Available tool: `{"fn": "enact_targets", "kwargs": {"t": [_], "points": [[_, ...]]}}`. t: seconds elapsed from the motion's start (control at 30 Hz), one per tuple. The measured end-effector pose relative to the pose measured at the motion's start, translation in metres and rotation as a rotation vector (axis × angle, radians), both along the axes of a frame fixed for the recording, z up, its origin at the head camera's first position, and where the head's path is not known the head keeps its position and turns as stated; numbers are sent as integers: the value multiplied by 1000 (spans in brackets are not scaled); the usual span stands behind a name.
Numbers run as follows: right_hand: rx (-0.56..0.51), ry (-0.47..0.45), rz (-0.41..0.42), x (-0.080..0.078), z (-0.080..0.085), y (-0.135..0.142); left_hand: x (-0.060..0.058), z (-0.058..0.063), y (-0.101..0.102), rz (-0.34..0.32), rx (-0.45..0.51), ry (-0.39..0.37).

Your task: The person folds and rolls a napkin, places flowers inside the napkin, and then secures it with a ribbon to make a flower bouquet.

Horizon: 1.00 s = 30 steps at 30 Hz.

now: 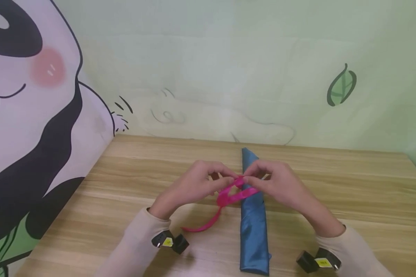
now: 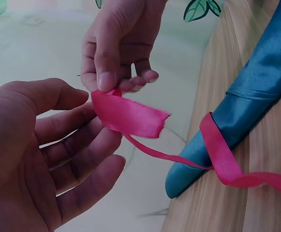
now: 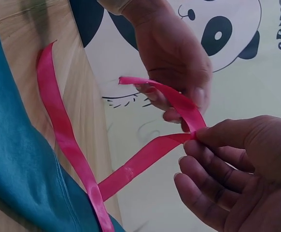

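A pink satin ribbon point(image 1: 240, 195) crosses a long, narrow roll of blue satin cloth point(image 1: 254, 234), and one tail trails onto the table at left. Above the roll, my right hand point(image 1: 280, 182) pinches the ribbon between thumb and forefinger. Close against it, my left hand point(image 1: 194, 182) has its fingertips at the ribbon. In the left wrist view, the left fingers point(image 2: 77, 164) are spread and loosely bent, with the ribbon's short cut end point(image 2: 131, 116) lying past their tips. The right wrist view shows the ribbon point(image 3: 140, 159) rising from the roll to the right fingertips.
The wood-grain table point(image 1: 124, 173) runs back to a pale green printed backdrop point(image 1: 228, 57). A large panda picture point(image 1: 31, 96) fills the left side. Small black devices point(image 1: 173, 241) are strapped to both sleeves.
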State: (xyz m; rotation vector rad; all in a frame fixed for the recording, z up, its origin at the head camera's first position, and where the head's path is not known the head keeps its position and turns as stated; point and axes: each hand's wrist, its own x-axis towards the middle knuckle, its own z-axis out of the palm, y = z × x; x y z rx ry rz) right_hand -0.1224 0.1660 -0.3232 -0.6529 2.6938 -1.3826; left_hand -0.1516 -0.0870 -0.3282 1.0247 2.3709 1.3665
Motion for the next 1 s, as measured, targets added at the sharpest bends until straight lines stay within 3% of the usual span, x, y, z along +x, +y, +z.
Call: {"fn": "enact_targets", "kwargs": {"t": [0.27,0.5,0.67,1.0], "points": [[15,-7,-4,3,2,17,-5,-7,1,36,-69,27],[14,-17,16,5,-3,33,-11,-23,7,76,-140,34],[33,-37,3,9,-10,46,-13,-36,10,70,-163,19],[-48,-230,35,15,-23,77,-15,-59,15,97,-194,-23]]}}
